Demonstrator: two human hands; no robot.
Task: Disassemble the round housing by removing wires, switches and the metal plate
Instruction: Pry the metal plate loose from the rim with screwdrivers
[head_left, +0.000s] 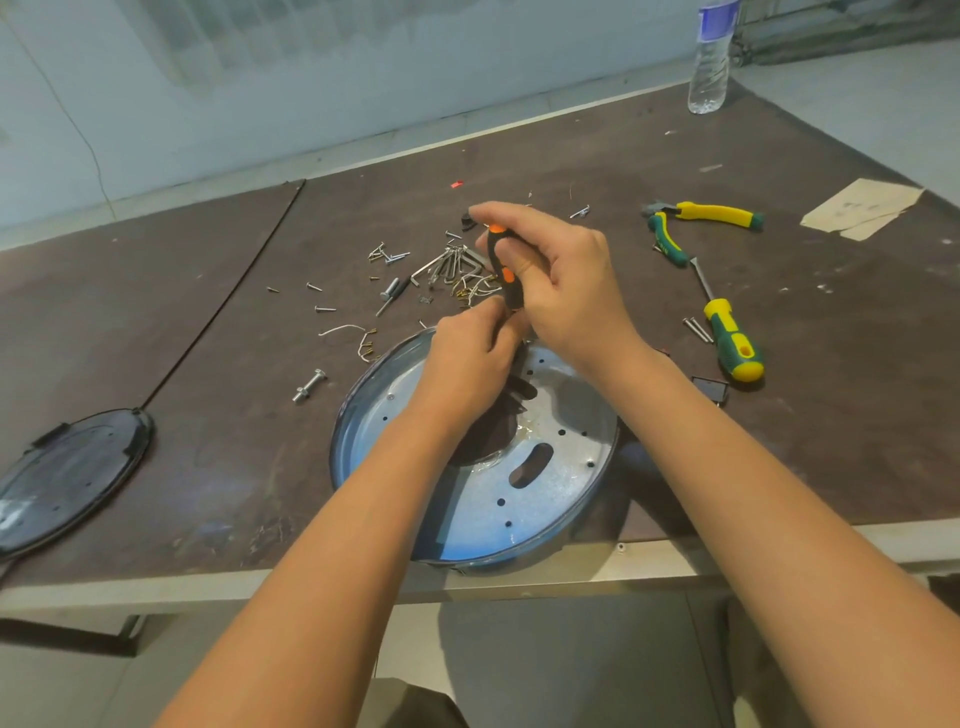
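The person's left forearm (363, 519) and right forearm (753, 493) were bare for all their visible length, wrists included. The left grip (467, 364) and right grip (561, 280) were bare hands. Dark olive-brown cloth (415, 706), seemingly trousers, showed at the bottom edge.

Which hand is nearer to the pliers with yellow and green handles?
Right. The right hand, gripping a screwdriver, is left of the pliers; the left hand is farther left, over the far rim of the housing.
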